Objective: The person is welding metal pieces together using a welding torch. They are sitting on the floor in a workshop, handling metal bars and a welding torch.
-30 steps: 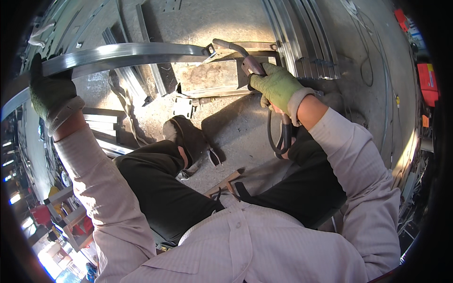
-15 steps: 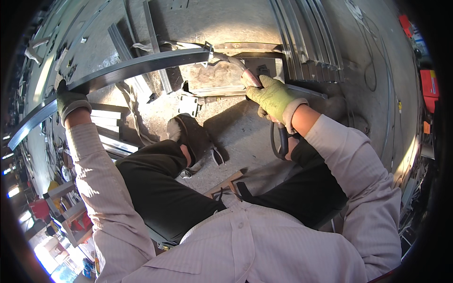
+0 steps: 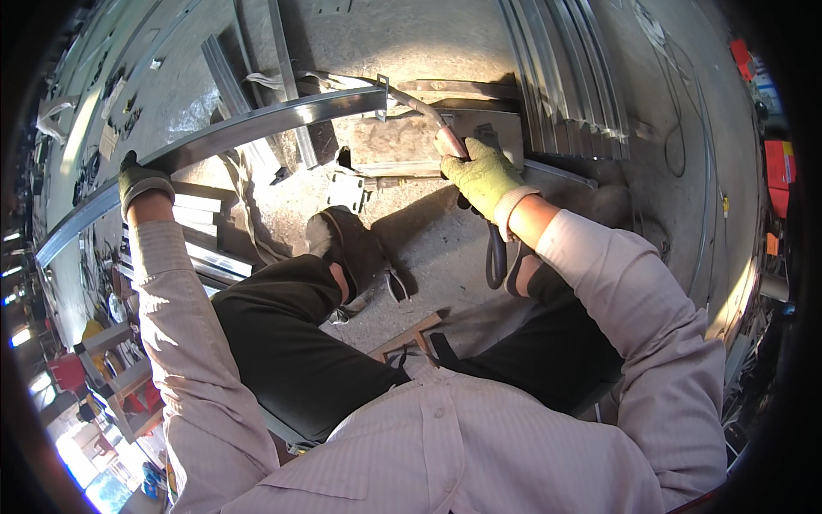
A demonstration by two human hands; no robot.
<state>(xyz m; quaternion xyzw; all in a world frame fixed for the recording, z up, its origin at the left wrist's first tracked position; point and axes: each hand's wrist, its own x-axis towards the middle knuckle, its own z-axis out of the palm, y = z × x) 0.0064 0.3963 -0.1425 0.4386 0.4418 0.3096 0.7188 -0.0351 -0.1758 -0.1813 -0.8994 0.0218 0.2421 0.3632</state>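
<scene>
My left hand [image 3: 144, 182], in a dark glove with a pale cuff, is wrapped round a long steel bar [image 3: 257, 125] that slants across the upper left. At the bar's right end stands a small upright metal plate [image 3: 383, 84]. In a yellow-green glove, my right hand [image 3: 488, 178] grips a welding torch [image 3: 450, 143] with a copper-coloured front and a curved neck. The torch's tip is close to the plate; whether they touch I cannot tell. A black cable [image 3: 496, 259] hangs below the right hand. Under the bar's end lies a worn wooden block [image 3: 385, 144].
Several long steel channels [image 3: 561, 73] lie at the upper right. Perforated metal plates [image 3: 347, 188] rest before the block. Pliers [image 3: 397, 284] lie beside my shoe [image 3: 342, 248]. Shorter steel pieces [image 3: 210, 257] are stacked left of my knee. Thin cables [image 3: 672, 111] trail along the right.
The bar and my left hand have shifted a little to the right, and the bar's face looks brighter. My right hand and the torch have moved slightly; the cable hangs closer below the hand.
</scene>
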